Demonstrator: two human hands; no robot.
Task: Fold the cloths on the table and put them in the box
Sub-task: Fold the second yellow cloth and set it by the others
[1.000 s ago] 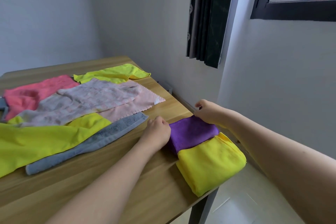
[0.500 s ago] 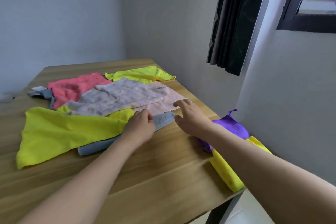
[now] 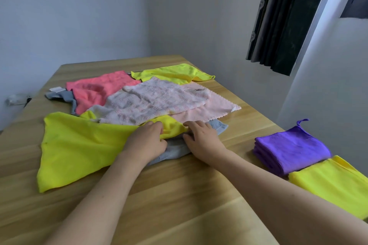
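Note:
Several unfolded cloths lie spread on the wooden table (image 3: 179, 195). A large yellow cloth (image 3: 79, 145) covers the near left, and a grey towel (image 3: 219, 126) lies partly under its right corner. My left hand (image 3: 147, 141) pinches that yellow corner, fingers on top and thumb below. My right hand (image 3: 201, 139) grips the same corner's right edge, over the grey towel. Behind lie a mottled pink-white towel (image 3: 155, 103), a pale pink cloth (image 3: 215, 107), a coral cloth (image 3: 99, 89), a lime cloth (image 3: 171, 73) and a grey cloth (image 3: 61, 95). No box is in view.
A folded purple cloth (image 3: 292, 145) and a folded yellow cloth (image 3: 334, 183) sit side by side at the table's right edge. A dark curtain (image 3: 282, 22) hangs by the wall to the right. Bare wood shows in front of my arms.
Both hands left the folded purple cloth at the right edge and moved left to the pile. They now hold the corner of the large yellow cloth. The view turned left.

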